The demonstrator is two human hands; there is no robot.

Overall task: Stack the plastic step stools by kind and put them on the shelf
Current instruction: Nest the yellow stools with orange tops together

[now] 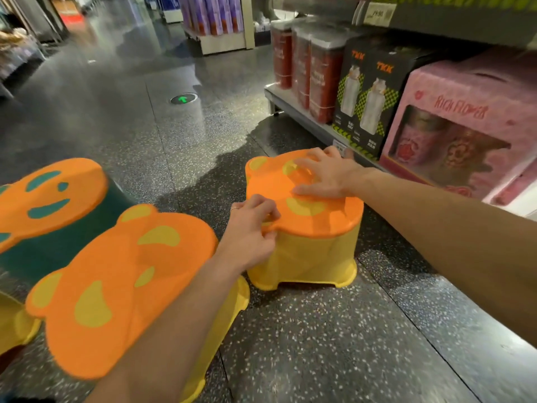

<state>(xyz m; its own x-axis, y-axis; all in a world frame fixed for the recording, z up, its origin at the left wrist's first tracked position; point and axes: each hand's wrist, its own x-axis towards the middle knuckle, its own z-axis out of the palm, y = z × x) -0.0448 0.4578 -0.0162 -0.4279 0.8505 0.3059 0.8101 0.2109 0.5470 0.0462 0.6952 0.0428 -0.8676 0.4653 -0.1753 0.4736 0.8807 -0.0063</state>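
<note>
A yellow step stool with an orange bear-shaped top (308,225) stands on the floor in front of the low shelf (305,119). My left hand (251,231) pinches the near left rim of its top. My right hand (325,173) lies on the top, fingers curled into the handle hole. A second yellow stool with an orange top (116,274) stands at the lower left. Behind it sits a dark green stool with an orange top (52,196). Another yellow stool's foot (14,324) shows at the left edge.
The shelf holds red-filled clear containers (305,68), black bottle boxes (366,91) and a pink gift box (459,126). An upper shelf carries a price tag (379,14). The speckled aisle floor (319,344) has a green arrow marker (184,98); a display stands far back.
</note>
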